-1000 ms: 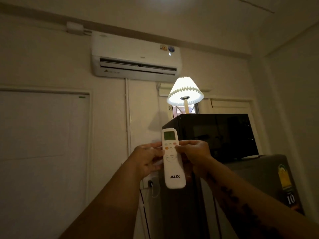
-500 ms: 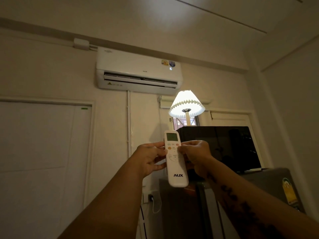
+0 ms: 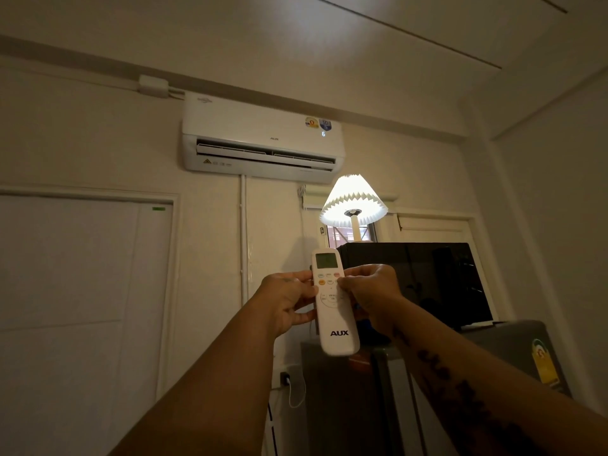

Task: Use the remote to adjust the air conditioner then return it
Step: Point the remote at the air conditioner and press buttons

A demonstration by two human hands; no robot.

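A white remote (image 3: 335,319) marked AUX is held upright in front of me, its small screen on top. My left hand (image 3: 288,299) grips its left edge, thumb resting beside the buttons. My right hand (image 3: 370,291) holds the right edge, thumb pressed on the buttons near the middle. High on the wall hangs the white air conditioner (image 3: 260,136), its flap open and a lit digit 6 showing at its right end.
A lit pleated lamp (image 3: 353,202) stands on a black microwave (image 3: 421,284), which sits on a grey fridge (image 3: 493,357) at the right. A white door (image 3: 82,307) fills the left wall. A plug and cable (image 3: 286,380) hang below the remote.
The view has tilted further up, so the air conditioner and lamp sit lower in frame. Both hands keep the remote in the same grip.
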